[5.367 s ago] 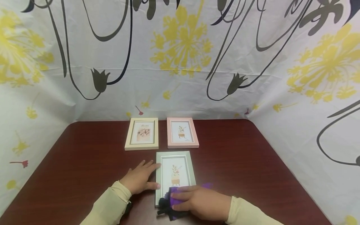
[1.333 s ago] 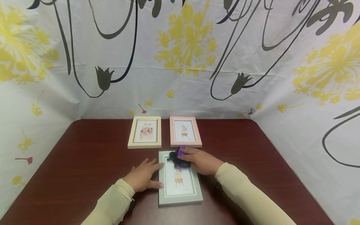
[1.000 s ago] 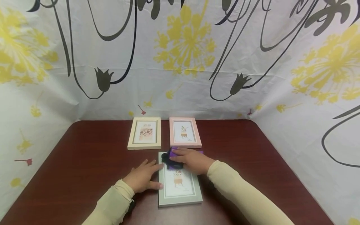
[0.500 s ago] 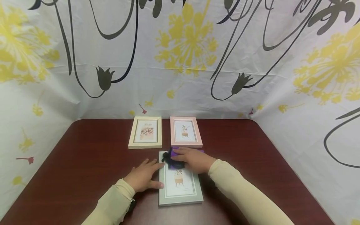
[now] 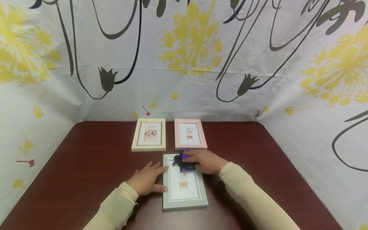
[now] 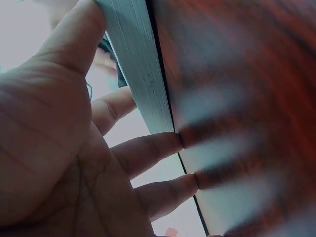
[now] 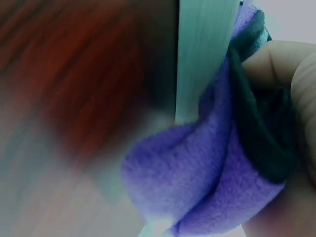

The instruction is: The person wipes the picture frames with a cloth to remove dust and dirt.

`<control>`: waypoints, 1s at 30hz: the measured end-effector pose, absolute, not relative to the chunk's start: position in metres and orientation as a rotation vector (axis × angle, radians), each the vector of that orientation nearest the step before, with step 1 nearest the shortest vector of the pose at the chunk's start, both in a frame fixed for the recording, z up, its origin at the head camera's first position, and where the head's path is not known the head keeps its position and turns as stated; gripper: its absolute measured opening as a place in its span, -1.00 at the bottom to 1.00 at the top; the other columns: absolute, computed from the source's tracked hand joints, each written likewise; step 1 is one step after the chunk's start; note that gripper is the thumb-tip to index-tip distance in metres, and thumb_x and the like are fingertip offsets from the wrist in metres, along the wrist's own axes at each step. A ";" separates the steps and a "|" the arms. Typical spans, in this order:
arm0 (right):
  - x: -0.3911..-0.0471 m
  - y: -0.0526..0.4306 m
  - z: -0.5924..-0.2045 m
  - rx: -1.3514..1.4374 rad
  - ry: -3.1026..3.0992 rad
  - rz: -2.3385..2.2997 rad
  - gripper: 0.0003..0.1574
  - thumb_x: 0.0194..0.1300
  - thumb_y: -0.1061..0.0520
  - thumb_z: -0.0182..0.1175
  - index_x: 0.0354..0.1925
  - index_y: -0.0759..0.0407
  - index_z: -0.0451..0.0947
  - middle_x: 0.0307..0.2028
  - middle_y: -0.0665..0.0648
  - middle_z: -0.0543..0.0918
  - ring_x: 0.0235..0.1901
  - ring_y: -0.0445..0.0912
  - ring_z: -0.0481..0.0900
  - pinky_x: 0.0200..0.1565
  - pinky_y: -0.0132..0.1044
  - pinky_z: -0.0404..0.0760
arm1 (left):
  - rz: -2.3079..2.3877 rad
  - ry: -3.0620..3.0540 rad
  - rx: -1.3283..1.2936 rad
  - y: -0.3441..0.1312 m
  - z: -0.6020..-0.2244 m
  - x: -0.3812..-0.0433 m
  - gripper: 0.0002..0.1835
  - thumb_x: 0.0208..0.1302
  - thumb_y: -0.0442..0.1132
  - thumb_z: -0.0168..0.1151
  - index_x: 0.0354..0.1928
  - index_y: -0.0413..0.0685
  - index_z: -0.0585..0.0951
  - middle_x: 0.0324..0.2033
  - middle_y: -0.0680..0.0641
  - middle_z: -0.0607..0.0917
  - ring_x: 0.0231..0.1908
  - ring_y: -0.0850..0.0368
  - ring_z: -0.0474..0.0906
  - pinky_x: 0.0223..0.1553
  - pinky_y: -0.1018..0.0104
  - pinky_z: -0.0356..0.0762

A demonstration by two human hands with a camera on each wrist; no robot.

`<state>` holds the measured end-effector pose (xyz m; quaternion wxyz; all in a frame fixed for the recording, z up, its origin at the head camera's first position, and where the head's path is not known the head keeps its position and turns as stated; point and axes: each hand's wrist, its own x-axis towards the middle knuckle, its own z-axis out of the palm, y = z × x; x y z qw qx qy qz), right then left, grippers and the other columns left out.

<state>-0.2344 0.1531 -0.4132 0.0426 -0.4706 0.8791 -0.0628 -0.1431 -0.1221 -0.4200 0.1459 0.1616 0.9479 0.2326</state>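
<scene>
A pale green picture frame [image 5: 185,204] with a plant print lies flat near the front of the table. My left hand [image 5: 145,181] rests against its left side, fingers spread, thumb and forefinger at the border; the left wrist view shows the fingertips along the frame's side edge [image 6: 140,64]. On the upper part of the glass, my right hand [image 5: 209,162] holds a bunched purple and black cloth [image 5: 184,165]. In the right wrist view the soft cloth [image 7: 187,173] hangs over the frame's edge, with thumb and fingers gripping its black fold.
A cream picture frame [image 5: 134,140] and a pink picture frame [image 5: 203,135] lie side by side behind the green one. They sit on a dark red wooden table [image 5: 95,159]. A white patterned curtain [image 5: 143,95] encloses the back and sides.
My right hand has gone from the green frame's near end to its far end with the cloth, shifting left and then slightly right again there. My left hand stays at the frame's side.
</scene>
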 end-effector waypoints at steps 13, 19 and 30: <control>-0.227 0.117 -0.416 -1.436 2.670 -0.160 -0.29 0.28 0.37 0.13 0.35 -0.05 0.47 0.44 0.06 0.29 0.44 0.05 0.21 0.37 -0.10 0.27 | 0.661 2.747 0.490 -0.123 -0.421 -0.141 -0.16 0.11 0.24 0.40 0.42 0.15 0.42 0.42 -0.25 0.32 0.40 -0.42 0.11 0.08 -0.65 0.11; -0.231 0.143 -0.414 -1.375 2.703 -0.234 -0.36 0.24 0.35 0.12 0.24 -0.04 0.59 0.37 0.06 0.41 0.36 0.00 0.35 0.26 -0.09 0.44 | 0.683 2.746 0.494 -0.121 -0.422 -0.141 -0.15 0.10 0.23 0.41 0.43 0.14 0.41 0.42 -0.25 0.31 0.40 -0.42 0.10 0.08 -0.65 0.11; -0.228 0.149 -0.413 -1.378 2.752 -0.276 -0.42 0.22 0.38 0.12 0.16 0.04 0.66 0.31 0.12 0.49 0.29 0.05 0.44 0.22 -0.05 0.48 | 0.667 2.746 0.481 -0.122 -0.421 -0.141 -0.13 0.07 0.25 0.41 0.42 0.13 0.41 0.41 -0.24 0.32 0.40 -0.41 0.11 0.09 -0.63 0.12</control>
